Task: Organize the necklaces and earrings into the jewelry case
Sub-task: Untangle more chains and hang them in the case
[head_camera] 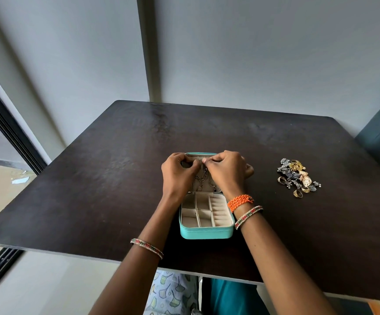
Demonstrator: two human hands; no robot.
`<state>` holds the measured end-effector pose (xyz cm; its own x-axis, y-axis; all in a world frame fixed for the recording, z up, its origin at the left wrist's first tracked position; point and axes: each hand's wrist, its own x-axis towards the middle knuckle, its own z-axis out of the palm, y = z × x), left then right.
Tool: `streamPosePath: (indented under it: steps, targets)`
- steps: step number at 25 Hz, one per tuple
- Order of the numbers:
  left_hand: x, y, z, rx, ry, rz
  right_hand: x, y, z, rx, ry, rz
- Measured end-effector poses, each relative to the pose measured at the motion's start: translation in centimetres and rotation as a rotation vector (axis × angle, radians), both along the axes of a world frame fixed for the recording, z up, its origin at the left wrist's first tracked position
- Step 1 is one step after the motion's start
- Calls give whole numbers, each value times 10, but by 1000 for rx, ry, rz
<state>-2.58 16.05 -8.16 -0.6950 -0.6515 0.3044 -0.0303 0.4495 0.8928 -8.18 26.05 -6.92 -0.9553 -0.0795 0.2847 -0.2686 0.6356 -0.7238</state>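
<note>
Both grips work at the top of the open turquoise zip-round jewelry case on the dark wooden bench. The left hand and right hand pinch a silver chain necklace at the lid's hooks. I'd seat the chain fully on its hook and let it hang straight. The heap of gold and silver earrings waits well apart.

An open teal case sits at frame centre, chain necklaces draped in its lid; mixed gold and silver earrings heaped at right.
</note>
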Motion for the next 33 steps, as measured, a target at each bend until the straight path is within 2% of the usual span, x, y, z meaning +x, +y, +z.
streamPosePath:
  steps: [8,16,24,31,33]
  targets:
    - [-1,2,-2,-9,-16,-32,9,-1,1,-184,-157,-34]
    - [-2,0,-4,-24,9,-87,10,-3,2,-259,-194,-64]
    - [-1,0,-6,-54,0,-73,15,0,6,-233,-220,-30]
    - [3,-2,-7,-51,-67,-66,8,12,-1,-144,-293,144]
    - [4,-1,-6,-41,-52,-69,8,14,-1,-160,-262,193]
